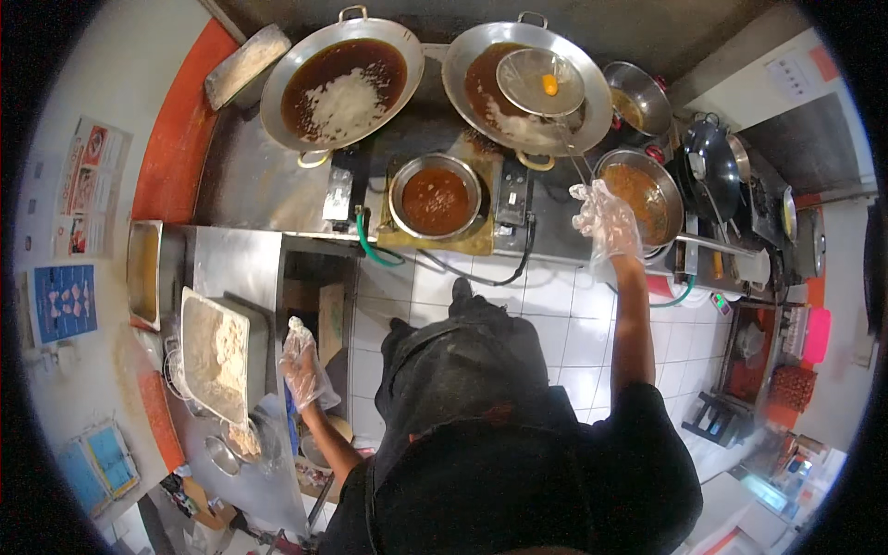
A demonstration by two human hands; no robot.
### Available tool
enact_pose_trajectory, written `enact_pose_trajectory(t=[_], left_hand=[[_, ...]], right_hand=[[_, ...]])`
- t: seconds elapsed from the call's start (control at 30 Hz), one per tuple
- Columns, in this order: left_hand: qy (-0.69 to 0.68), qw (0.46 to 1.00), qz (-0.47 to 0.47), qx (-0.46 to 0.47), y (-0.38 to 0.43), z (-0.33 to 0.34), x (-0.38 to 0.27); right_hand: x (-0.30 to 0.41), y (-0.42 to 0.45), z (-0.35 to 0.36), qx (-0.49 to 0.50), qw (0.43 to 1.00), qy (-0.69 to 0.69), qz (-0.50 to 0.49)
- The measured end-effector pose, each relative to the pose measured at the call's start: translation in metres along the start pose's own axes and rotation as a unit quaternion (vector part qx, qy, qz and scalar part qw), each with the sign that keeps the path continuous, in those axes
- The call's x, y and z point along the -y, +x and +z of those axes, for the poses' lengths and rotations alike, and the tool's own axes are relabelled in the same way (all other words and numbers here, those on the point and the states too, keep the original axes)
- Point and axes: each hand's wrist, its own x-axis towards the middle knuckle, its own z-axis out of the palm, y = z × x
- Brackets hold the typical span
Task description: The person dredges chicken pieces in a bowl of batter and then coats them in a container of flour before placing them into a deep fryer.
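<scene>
My right hand (605,220), in a clear plastic glove, grips the thin wire handle of a round mesh skimmer (524,82). A small orange-yellow piece (550,84) lies in its mesh. The skimmer is over the right wok (458,97), which holds dark brown oil with pale foam. Gloved too, my left hand (303,368) hangs beside a deep metal pan (258,347) of flour. White coating clings to its fingertips; whether its fingers are closed is unclear. Ahead to the left, another wok (274,90) of brown oil bears a patch of white foam.
A bowl of reddish-brown liquid (435,201) stands between the burner controls. Near my right hand is a long-handled pot (642,198), with a black wok (714,170) beyond. A green hose (368,246) hangs off the counter edge. Behind the flour pan stands a rectangular metal tray (144,277).
</scene>
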Motion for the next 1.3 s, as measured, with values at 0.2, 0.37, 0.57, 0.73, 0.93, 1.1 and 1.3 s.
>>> enact_pose_trajectory(t=[0.2, 0.37, 0.57, 0.73, 0.93, 1.1, 1.3], left_hand=[[-0.087, 0.993, -0.081, -0.022, -0.016, -0.018, 0.019], [-0.136, 0.989, -0.056, 0.02, -0.03, -0.033, 0.058], [-0.152, 0.987, -0.043, 0.036, -0.055, -0.051, 0.096], [-0.138, 0.983, -0.109, 0.046, -0.08, -0.066, 0.12], [-0.269, 0.949, -0.164, -0.011, -0.166, 0.001, 0.237], [-0.179, 0.925, -0.325, 0.083, -0.191, 0.02, 0.226], [-0.208, 0.867, -0.437, 0.119, -0.227, 0.061, 0.239]], right_hand=[[-0.078, -0.106, 0.06, -0.048, 0.996, -0.069, -0.03], [-0.133, -0.168, 0.149, 0.012, 0.979, 0.187, 0.077], [-0.273, -0.125, 0.198, 0.093, 0.967, 0.216, 0.099], [-0.32, -0.085, 0.18, 0.202, 0.971, 0.073, 0.103], [-0.341, -0.004, 0.101, -0.033, 0.975, -0.041, 0.218], [-0.446, 0.141, 0.021, -0.006, 0.998, 0.063, 0.014], [-0.451, 0.22, 0.011, -0.013, 0.822, -0.491, -0.289]])
